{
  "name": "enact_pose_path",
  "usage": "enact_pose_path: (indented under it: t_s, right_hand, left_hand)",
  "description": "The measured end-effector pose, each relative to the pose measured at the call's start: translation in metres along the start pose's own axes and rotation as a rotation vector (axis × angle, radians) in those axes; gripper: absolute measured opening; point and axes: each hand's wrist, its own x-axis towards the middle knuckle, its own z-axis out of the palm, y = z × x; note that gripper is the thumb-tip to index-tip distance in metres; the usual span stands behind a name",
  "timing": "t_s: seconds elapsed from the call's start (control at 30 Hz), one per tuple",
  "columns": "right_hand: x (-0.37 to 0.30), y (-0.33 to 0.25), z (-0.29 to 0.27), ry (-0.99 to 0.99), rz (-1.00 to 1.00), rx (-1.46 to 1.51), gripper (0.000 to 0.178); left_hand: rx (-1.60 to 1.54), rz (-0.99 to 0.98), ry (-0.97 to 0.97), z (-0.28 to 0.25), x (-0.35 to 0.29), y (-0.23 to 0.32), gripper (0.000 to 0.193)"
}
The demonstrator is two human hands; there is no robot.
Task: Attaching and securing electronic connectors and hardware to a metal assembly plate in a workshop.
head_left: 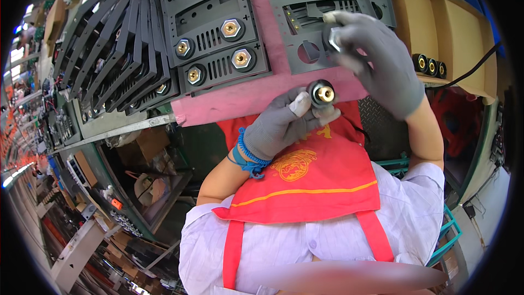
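Observation:
My left hand [281, 120], in a grey glove with whitish fingertips, pinches a round black connector [321, 93] with a brass threaded core. It is held above the red apron, in front of the bench edge. My right hand [379, 57], gloved alike, is raised over the dark grey metal panel [305, 65]. Thumb and fingers there close on a silver hex nut [333, 39], partly hidden and slightly blurred. The panel has slots and a round hole. Another grey panel [218, 49] to the left carries several brass-cored connectors with silver hex nuts.
Pink sheeting [234, 98] covers the bench under the panels. At the left, several grey panels [117, 49] stand leaning in a row. On the right, an open cardboard box [420, 16] stands near several black connectors [431, 67] and a black cable [474, 68].

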Motion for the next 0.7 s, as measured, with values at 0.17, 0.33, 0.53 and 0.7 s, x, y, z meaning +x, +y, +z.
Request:
enact_pose_path:
  t_s: [0.17, 0.33, 0.53, 0.7]
  right_hand:
    - [0.011, 0.027, 0.017, 0.010, -0.025, -0.131, 0.021]
    - [0.010, 0.020, 0.020, -0.086, -0.017, -0.090, 0.019]
    - [-0.004, -0.002, 0.005, -0.168, 0.143, 0.067, 0.019]
    - [-0.010, -0.008, 0.008, -0.204, 0.197, -0.024, 0.021]
  left_hand:
    - [-0.005, 0.084, -0.014, -0.008, 0.005, -0.004, 0.048]
    - [-0.072, 0.205, 0.201, -0.009, 0.002, -0.007, 0.042]
    - [-0.115, 0.151, -0.146, -0.014, 0.002, -0.001, 0.043]
    - [-0.193, 0.099, -0.064, -0.002, 0.009, -0.002, 0.053]
